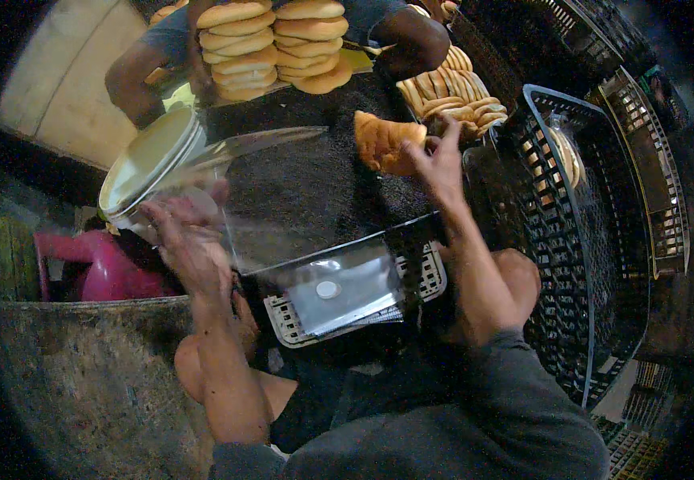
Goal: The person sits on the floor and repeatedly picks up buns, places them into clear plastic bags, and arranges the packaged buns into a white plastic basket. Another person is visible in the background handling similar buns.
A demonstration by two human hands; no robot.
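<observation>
My right hand (pixel 441 164) pinches the right edge of a golden-brown piece of flat bread (pixel 381 144) above the dark work surface. My left hand (pixel 191 236), smeared by motion, grips a clear plastic bag (pixel 279 142), which stretches rightward with its wide end toward the bread. Below, between my knees, a stack of clear bags (pixel 355 298) lies in a small pale plastic basket (pixel 287 324), with a round white disc (pixel 328 290) on top. Beyond my right hand, rows of bread (pixel 451 92) lie side by side.
Two tall stacks of round bread (pixel 275 48) stand at the far side, before another person (pixel 399 36). A white round tub (pixel 151 160) leans at the left, above a pink plastic vessel (pixel 119 264). A large dark crate (pixel 595 240) with a bagged bread (pixel 567 156) stands right.
</observation>
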